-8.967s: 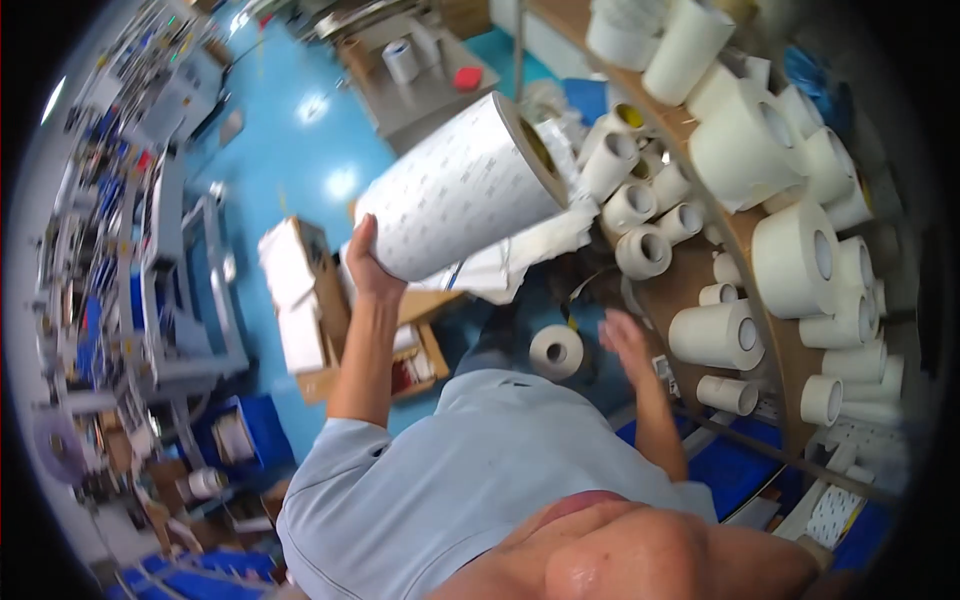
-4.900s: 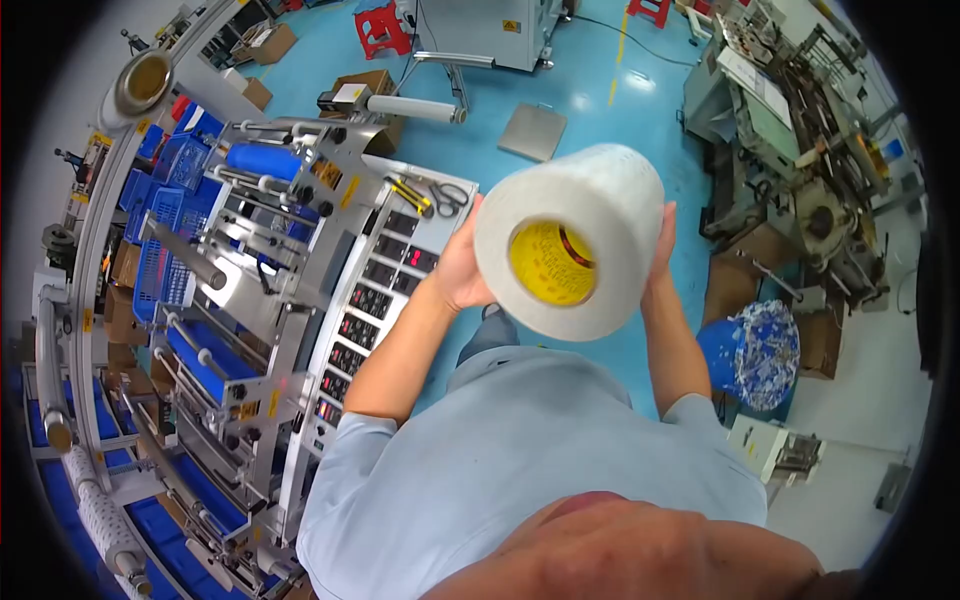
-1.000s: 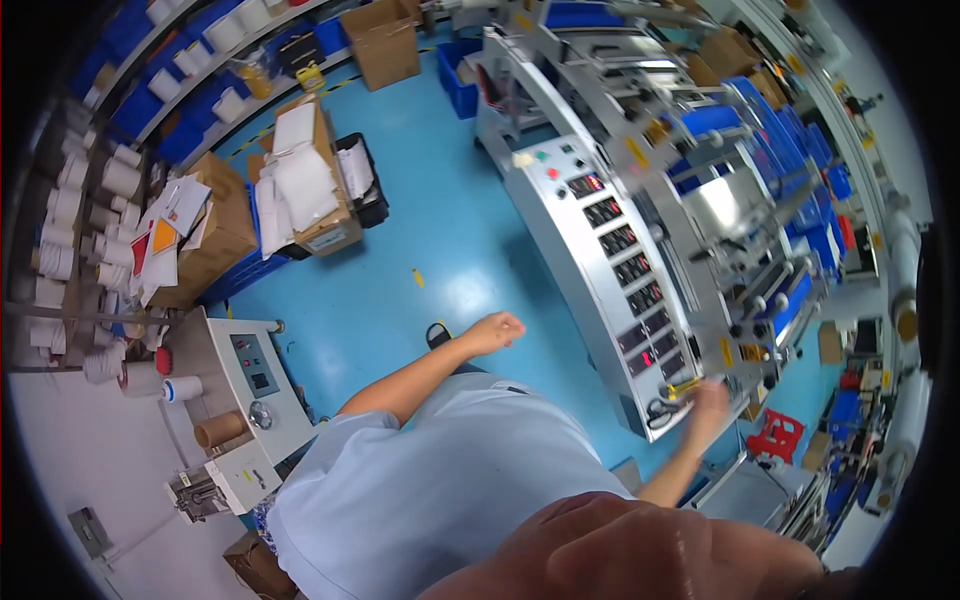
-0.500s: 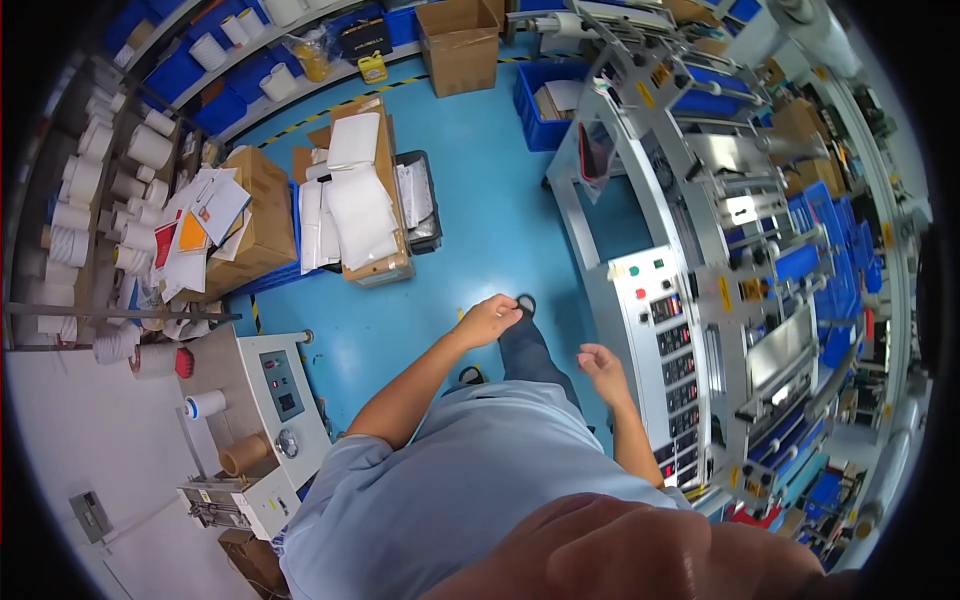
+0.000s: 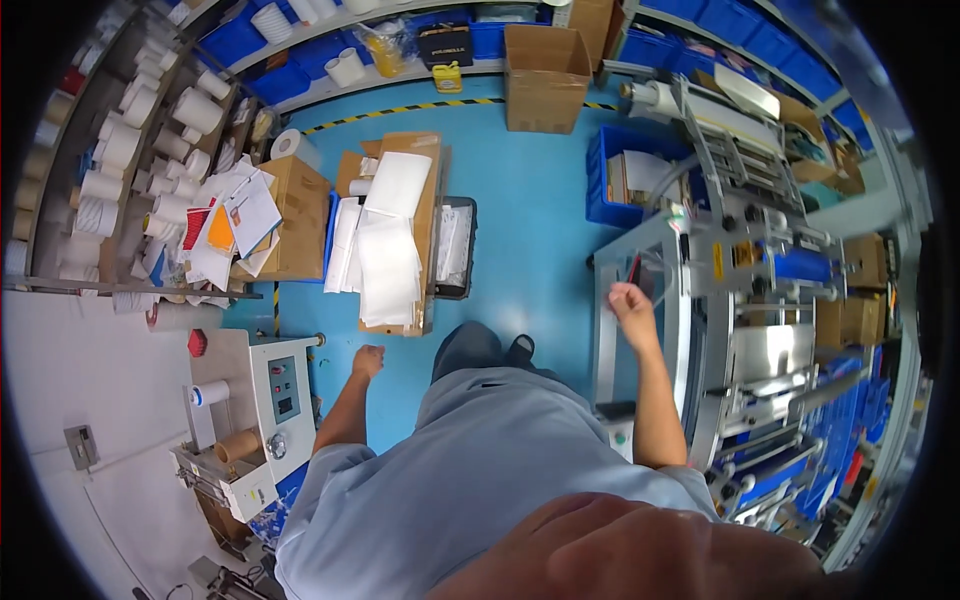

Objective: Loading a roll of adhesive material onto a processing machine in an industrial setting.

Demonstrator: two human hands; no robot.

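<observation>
My left hand [image 5: 369, 361] hangs low at my left side over the blue floor, its fingers loosely curled. No object shows in it. The nearest thing to it is a flat cardboard box [image 5: 437, 200] with white sheets [image 5: 390, 270] piled on top. My right hand [image 5: 631, 302] is raised at my right, fingers curled in, with nothing visible between them. Beneath and beside it runs the pale frame [image 5: 606, 350] of a roller machine [image 5: 770, 250]; whether the hand touches this frame I cannot tell, but it seems apart.
A white-panelled machine [image 5: 285, 400] stands at the left. Beyond it are a carton [image 5: 300, 225] heaped with papers and shelves of white rolls [image 5: 100, 185]. A black crate [image 5: 457, 245], a blue bin [image 5: 605, 180] and an upright open carton [image 5: 545, 85] stand ahead.
I have stepped forward and the view has turned, so machines and boxes shift. My left hand has swung back to my side from in front; my right hand has swung forward.
</observation>
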